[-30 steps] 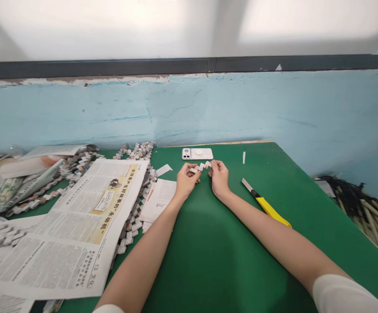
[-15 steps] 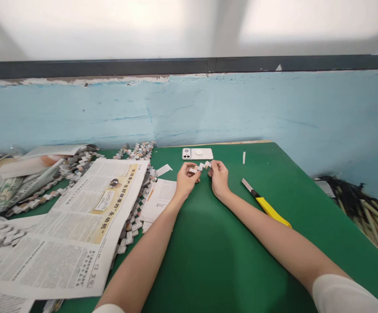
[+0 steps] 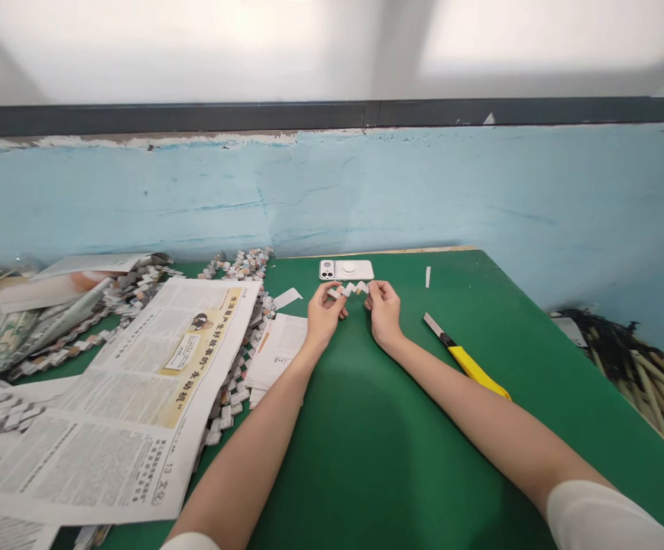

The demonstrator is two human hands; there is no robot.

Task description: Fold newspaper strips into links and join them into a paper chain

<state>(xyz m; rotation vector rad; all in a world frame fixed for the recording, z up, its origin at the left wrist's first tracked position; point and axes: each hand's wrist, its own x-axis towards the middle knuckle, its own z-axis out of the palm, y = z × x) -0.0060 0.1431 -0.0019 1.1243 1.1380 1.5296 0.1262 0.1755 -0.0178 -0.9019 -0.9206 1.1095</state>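
Observation:
A short zigzag chain of folded paper (image 3: pixel 351 289) stretches between my two hands above the green table. My left hand (image 3: pixel 325 312) pinches its left end between thumb and fingers. At the other end, the fingertips of my right hand (image 3: pixel 384 307) close on the chain. Just behind it lies a white phone (image 3: pixel 346 270) with a round disc on its back. A yellow-handled knife (image 3: pixel 477 371) rests beside my right forearm, its blade pointing away from me.
Newspaper sheets (image 3: pixel 153 382) cover the left side over long folded-paper chains (image 3: pixel 231 401). Cut paper pieces (image 3: pixel 279 351) lie by my left forearm. A thin paper strip (image 3: pixel 428 276) lies at the back right. Sticks (image 3: pixel 652 374) are piled beyond the right table edge. A blue wall (image 3: pixel 320 191) stands behind.
My left hand has shifted slightly left, and a little more of the paper chain shows between my hands. Both hands keep their hold.

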